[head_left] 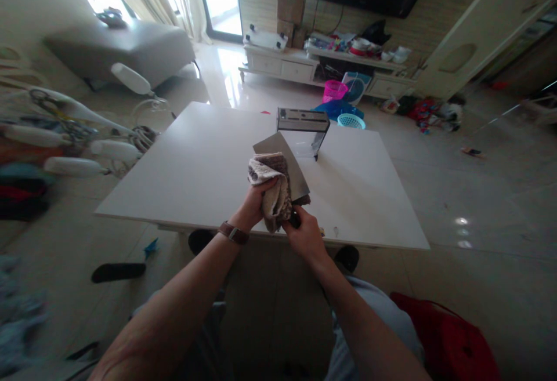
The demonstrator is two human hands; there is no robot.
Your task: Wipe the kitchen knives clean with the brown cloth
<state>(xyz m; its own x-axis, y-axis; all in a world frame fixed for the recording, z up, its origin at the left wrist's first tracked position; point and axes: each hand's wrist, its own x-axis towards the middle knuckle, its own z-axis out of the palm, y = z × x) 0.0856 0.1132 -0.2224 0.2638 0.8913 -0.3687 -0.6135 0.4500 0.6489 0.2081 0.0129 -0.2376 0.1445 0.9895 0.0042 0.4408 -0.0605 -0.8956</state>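
Just above the near edge of the white table, my left hand [255,201] is closed on a folded brown-and-cream cloth [272,187]. The cloth lies against the wide grey blade of a cleaver [293,169]. My right hand [307,233] is wrapped around the cleaver's dark handle, most of which the fingers hide. The blade points away from me and to the left, its lower part partly behind the cloth. Beyond it on the table stands a knife block [303,119] with a slotted dark top and a clear front.
The white table [195,160] spreads out before me. Small bits lie near its front edge. Behind it are a blue basket [351,121], a pink basket [335,89] and a low TV cabinet [278,65]. A red bag [448,334] rests on the floor at right.
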